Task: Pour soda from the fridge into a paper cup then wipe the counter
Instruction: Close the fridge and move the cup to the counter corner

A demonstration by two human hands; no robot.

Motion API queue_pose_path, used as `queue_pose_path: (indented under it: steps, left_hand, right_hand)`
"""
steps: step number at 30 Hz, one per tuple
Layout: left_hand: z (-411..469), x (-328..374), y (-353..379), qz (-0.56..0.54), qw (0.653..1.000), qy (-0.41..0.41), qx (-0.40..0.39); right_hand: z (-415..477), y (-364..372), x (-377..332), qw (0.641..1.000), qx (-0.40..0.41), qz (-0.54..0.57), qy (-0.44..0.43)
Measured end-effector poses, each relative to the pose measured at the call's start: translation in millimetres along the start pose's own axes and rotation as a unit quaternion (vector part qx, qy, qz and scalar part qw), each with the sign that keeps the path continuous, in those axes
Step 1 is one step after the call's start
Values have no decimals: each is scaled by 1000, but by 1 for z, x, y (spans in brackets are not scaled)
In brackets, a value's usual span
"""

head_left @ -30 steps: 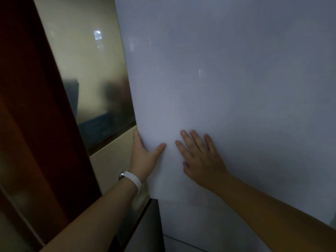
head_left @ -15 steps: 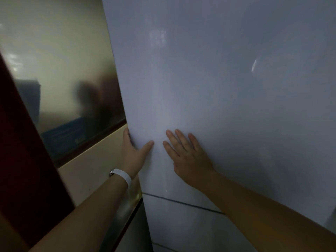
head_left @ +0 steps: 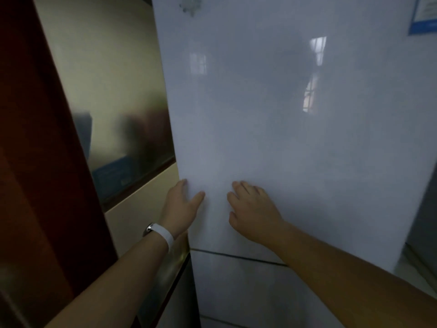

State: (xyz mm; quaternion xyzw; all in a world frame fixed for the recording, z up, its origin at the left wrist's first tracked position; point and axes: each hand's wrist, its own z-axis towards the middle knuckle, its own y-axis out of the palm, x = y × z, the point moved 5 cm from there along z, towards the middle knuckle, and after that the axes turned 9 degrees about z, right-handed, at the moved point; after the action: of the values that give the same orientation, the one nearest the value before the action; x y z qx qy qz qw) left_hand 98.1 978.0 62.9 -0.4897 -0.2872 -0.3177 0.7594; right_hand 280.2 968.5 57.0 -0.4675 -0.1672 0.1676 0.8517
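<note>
The white fridge's upper door (head_left: 283, 126) fills most of the view. My left hand (head_left: 181, 204) grips its left edge, fingers curled behind the edge and thumb on the front; a white wristband (head_left: 163, 234) sits on that wrist. My right hand (head_left: 253, 209) lies flat on the door face just right of the left hand, holding nothing. A dark seam separates the upper door from the lower door (head_left: 248, 292). No soda, paper cup or counter is in view.
A glossy beige panel (head_left: 113, 91) stands close to the fridge's left side, with a red-brown wooden panel (head_left: 35, 162) further left. A blue label (head_left: 423, 17) is stuck on the door's top right. The fridge's grey side (head_left: 423, 209) shows at the right.
Both hands stay in the same spots on the door. The view has shifted, so more of the door, the seam and the lower door now show.
</note>
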Motion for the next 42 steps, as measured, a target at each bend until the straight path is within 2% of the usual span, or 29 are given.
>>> queue_pose_path:
  steps: [2,4,8,13,21,31,34,38,42]
  left_hand:
    - [-12,-3,-2,83,996,14,-37]
    - [-27,-6,-1,150,985,38,-76]
    - [-60,-11,4,263,945,124,-152]
    - [-111,-23,15,319,907,181,-208]
    - [-197,-9,40,286,865,282,-300]
    - [-323,87,70,199,791,438,-379]
    - [-371,113,71,153,783,468,-379]
    - [-448,144,72,117,756,514,-388]
    - [-543,177,61,75,730,552,-397]
  right_hand:
    - [-13,-16,-5,1000,2,11,27]
    - [-27,-24,-7,997,-33,35,68]
    - [-63,-30,-14,979,-101,71,164]
    - [-127,-32,-35,952,-139,110,250]
    - [-246,-77,-76,910,-149,82,378]
    - [-406,-185,-108,838,-116,9,533]
    - [-460,-221,-129,821,-110,-13,560]
    - [-535,-270,-172,818,-132,-82,554]
    - [-614,-322,-231,789,-112,-100,596]
